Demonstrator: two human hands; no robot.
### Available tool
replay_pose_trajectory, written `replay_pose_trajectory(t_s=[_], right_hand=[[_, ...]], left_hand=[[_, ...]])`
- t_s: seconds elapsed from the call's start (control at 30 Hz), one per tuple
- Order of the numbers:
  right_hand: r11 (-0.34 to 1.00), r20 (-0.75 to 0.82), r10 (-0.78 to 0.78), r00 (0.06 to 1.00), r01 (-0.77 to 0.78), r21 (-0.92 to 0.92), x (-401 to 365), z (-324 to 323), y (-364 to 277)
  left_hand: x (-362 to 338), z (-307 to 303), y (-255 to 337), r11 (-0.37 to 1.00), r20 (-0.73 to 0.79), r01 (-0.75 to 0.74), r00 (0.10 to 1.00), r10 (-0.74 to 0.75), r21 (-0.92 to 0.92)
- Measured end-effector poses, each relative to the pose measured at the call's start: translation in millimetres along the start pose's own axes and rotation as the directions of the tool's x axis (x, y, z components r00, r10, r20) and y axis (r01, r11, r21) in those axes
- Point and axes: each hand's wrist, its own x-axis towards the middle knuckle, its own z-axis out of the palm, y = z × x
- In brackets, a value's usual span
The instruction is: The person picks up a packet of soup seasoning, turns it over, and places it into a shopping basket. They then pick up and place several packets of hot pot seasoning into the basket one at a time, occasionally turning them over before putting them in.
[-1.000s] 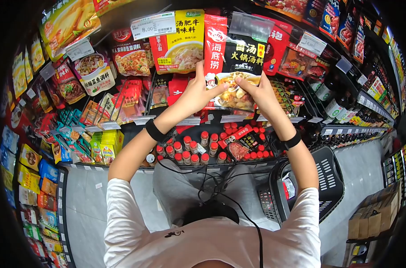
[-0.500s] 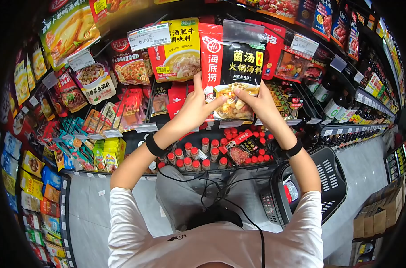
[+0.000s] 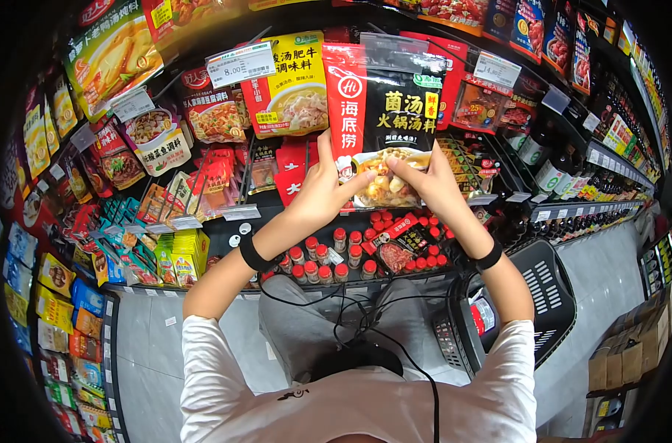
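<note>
So the glossy red-and-black plastic soup pouch (image 3: 390,125) dipped lower in view, front easier to read now; left hand (image 3: 323,186) and right hand (image 3: 433,183) pinched its lower sides, thumbs across the front.

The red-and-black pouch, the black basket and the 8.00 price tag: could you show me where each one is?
Red-and-black pouch (image 3: 385,122): head view, on its printed front.
Black basket (image 3: 564,284): head view, on its slotted side wall.
8.00 price tag (image 3: 241,66): head view, on its face.
</note>
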Motion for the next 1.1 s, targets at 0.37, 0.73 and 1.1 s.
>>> replay_pose_trajectory(t_s=[0.37, 0.73, 1.1], right_hand=[[0.997, -0.074, 0.075, 0.994, -0.073, 0.029, -41, -21, 7], [0.962, -0.396, 0.243, 0.886, -0.271, -0.015, -139, -121, -13], [0.922, -0.756, 0.203, 0.623, -0.382, -0.068, -261, -228, -10]], left_hand=[[-13, 39, -5, 0.996, 0.079, -0.017, 0.997, 0.024, -0.091], [4, 173, 10, 0.962, 0.338, -0.024, 0.934, 0.119, -0.271], [12, 373, 23, 0.813, 0.715, 0.277, 0.661, 0.226, -0.513]])
